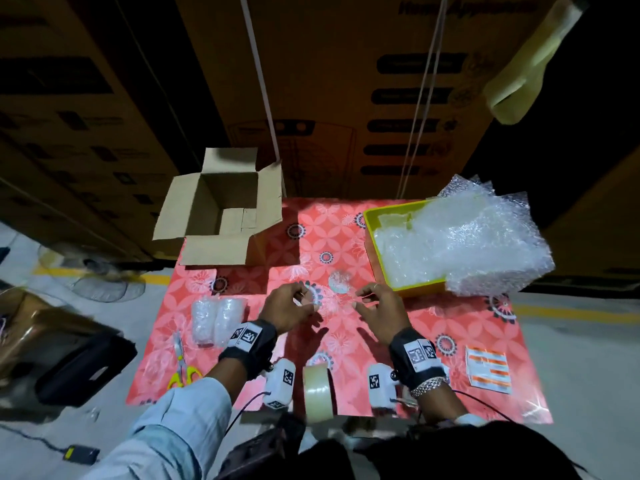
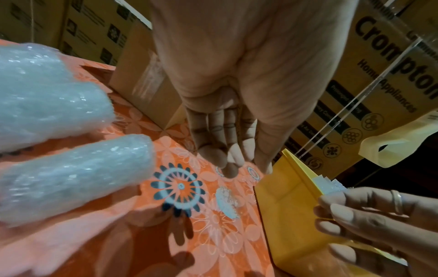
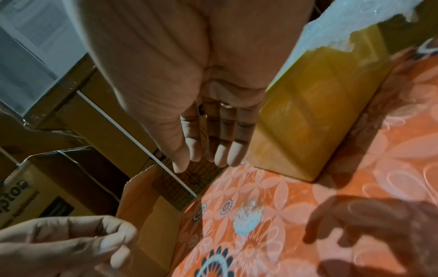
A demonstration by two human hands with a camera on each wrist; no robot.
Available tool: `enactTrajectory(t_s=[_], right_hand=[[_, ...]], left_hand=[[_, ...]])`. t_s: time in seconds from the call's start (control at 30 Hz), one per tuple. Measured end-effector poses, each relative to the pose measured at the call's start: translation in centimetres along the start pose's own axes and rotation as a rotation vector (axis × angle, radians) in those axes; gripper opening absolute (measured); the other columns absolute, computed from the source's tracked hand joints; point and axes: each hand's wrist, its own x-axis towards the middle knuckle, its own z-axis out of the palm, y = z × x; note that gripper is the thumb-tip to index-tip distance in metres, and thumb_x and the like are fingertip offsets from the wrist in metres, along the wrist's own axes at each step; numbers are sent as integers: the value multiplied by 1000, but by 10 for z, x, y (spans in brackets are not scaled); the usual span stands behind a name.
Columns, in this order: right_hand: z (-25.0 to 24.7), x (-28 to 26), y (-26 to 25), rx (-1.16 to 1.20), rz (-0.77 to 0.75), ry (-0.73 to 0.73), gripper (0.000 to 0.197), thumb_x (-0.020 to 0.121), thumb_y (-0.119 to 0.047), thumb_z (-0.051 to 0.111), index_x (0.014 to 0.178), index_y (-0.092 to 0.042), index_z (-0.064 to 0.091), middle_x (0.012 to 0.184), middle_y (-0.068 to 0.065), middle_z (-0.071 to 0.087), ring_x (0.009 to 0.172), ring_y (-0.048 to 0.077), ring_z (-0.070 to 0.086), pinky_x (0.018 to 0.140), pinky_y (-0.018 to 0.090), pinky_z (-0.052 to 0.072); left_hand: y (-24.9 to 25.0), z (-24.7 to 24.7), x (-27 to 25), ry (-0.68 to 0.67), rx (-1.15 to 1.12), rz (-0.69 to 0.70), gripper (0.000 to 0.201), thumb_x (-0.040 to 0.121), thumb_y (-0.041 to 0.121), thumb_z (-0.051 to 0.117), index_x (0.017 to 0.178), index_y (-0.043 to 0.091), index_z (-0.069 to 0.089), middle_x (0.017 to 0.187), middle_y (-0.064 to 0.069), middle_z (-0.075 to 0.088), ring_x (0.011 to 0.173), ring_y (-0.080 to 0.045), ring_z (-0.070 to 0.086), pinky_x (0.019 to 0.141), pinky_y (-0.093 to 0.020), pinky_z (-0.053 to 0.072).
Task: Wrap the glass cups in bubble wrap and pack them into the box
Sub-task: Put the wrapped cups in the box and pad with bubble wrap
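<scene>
Two cups wrapped in bubble wrap lie side by side at the table's left; in the left wrist view they loom close. The open cardboard box stands at the far left corner, with nothing visible inside it. My left hand and right hand hover close together over the middle of the table, fingers loosely curled. I see nothing held in either. In its own wrist view the right hand has its fingers straight. A small white scrap lies on the cloth just beyond the hands.
A yellow tray at the far right holds a heap of bubble wrap. A tape roll stands at the near edge, scissors lie near left, and stickers near right. Large cartons rise behind the table.
</scene>
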Motion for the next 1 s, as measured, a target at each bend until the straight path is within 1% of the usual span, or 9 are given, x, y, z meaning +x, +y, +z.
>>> enactTrajectory(t_s=[0.1, 0.23, 0.37, 0.43, 0.53, 0.63, 0.73, 0.9, 1.0], right_hand=[[-33, 7, 9, -35, -64, 17, 18, 87, -5, 76, 95, -18, 66, 99, -1, 62, 85, 18, 65, 79, 40, 58], [-69, 11, 9, -62, -58, 6, 19, 90, -4, 72, 96, -22, 66, 90, -8, 57, 72, 13, 61, 64, 28, 53], [-81, 12, 0, 4, -43, 20, 23, 87, 7, 68, 99, -12, 69, 92, -2, 62, 72, 17, 57, 64, 30, 50], [-76, 20, -7, 41, -75, 21, 25, 84, 11, 67, 99, -8, 71, 101, 6, 66, 76, 18, 59, 66, 29, 48], [-59, 39, -24, 107, -114, 12, 16, 87, -2, 76, 98, -12, 71, 101, 6, 69, 80, 24, 64, 67, 31, 55], [-38, 62, -52, 110, -168, -2, 9, 88, -7, 75, 94, -12, 70, 95, 4, 68, 76, 21, 62, 64, 17, 50], [-12, 87, -83, 119, -198, -40, 10, 85, -7, 76, 90, -12, 69, 88, 6, 69, 67, 17, 58, 66, 30, 53], [39, 136, -135, 130, -141, -84, 15, 83, -14, 80, 82, -21, 67, 75, 1, 70, 63, 14, 62, 67, 36, 58], [68, 165, -162, 124, -56, -105, 15, 86, -22, 80, 93, -18, 67, 79, -2, 71, 72, 15, 67, 71, 32, 56]], left_hand=[[30, 4, 11, 110, 4, 45, 18, 84, 13, 81, 79, 23, 67, 80, 5, 72, 75, -19, 71, 74, -43, 61], [61, -21, 26, 410, 71, 105, 17, 86, 16, 82, 94, 17, 67, 95, 5, 69, 81, -7, 65, 71, -26, 57], [66, -61, 48, 602, 200, 78, 24, 85, 18, 82, 101, 18, 65, 105, 0, 61, 88, -15, 59, 78, -31, 51], [60, -77, 55, 597, 232, 62, 23, 86, 16, 81, 103, 15, 65, 106, -5, 60, 87, -14, 57, 80, -30, 48], [48, -96, 57, 577, 274, 51, 26, 84, 13, 81, 105, 12, 65, 108, -10, 60, 88, -15, 57, 79, -28, 45], [35, -110, 52, 571, 293, 53, 28, 83, 9, 81, 106, 10, 65, 107, -10, 61, 88, -17, 58, 78, -30, 45], [16, -126, 45, 601, 292, 14, 30, 79, 10, 83, 104, 10, 65, 105, -12, 60, 92, -26, 63, 80, -34, 45], [-18, -165, 44, 568, 328, -281, 45, 81, 33, 84, 114, 8, 66, 119, -19, 62, 113, -39, 60, 95, -42, 48], [-36, -174, 45, 515, 391, -409, 64, 82, 54, 78, 124, 8, 61, 130, -21, 57, 123, -43, 54, 99, -49, 48]])
